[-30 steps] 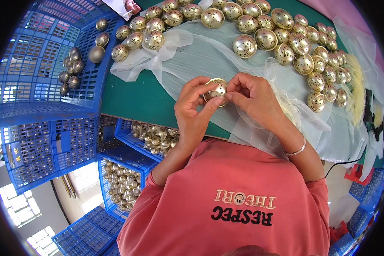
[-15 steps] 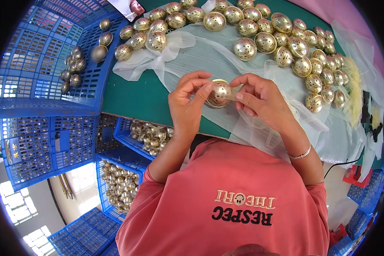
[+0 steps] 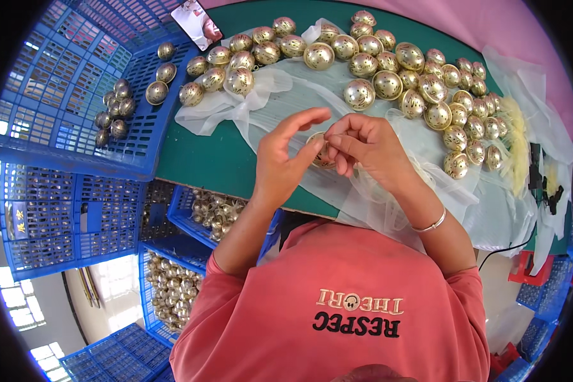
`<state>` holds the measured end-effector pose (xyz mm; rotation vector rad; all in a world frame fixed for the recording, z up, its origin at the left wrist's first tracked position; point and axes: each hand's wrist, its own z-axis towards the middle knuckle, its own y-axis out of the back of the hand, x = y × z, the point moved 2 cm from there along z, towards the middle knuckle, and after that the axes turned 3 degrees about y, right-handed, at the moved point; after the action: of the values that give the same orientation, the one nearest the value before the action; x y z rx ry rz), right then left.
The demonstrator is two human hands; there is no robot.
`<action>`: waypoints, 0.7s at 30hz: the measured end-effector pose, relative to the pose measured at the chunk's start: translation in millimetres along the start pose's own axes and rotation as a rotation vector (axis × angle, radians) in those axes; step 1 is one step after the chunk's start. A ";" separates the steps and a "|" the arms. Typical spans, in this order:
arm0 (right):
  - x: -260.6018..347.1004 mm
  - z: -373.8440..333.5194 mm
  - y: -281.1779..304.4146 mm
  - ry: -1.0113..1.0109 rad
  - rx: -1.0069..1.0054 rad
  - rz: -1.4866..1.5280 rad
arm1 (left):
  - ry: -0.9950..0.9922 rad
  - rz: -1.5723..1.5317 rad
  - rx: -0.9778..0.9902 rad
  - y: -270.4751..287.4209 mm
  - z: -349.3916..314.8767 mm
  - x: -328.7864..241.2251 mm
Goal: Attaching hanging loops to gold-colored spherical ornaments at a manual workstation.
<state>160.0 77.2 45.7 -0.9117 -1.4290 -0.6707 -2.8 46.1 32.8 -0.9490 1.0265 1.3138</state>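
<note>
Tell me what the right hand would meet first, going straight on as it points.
Most likely the gold ball between the hands: the right hand points left, its fingertips overlapping the ball in view, though depth and contact are unclear.

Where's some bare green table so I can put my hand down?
The biggest bare patch of green table is between the blue crate, the white cloth and the left hand. A thin strip shows behind the gold balls, by the pink sheet. It's crowded toward the far right, where they bunch together.
</note>
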 end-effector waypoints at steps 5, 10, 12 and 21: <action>4.0 -2.2 -13.8 0.014 -0.027 0.080 | -0.061 0.240 -0.066 -2.1 -11.0 11.3; 16.5 -7.0 -20.2 0.042 -0.073 -0.086 | -0.050 0.307 -0.103 5.1 -13.4 15.8; 24.3 -7.5 -20.2 0.045 -0.066 -0.131 | -0.095 0.326 -0.093 4.8 -10.6 13.3; 51.3 -12.1 -15.1 0.101 -0.089 -0.443 | -0.040 0.120 -0.031 0.5 -5.8 2.7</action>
<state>156.9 66.0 99.3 -0.6194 -1.5329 -1.1016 -3.6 41.4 28.5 -0.8920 1.0479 1.4465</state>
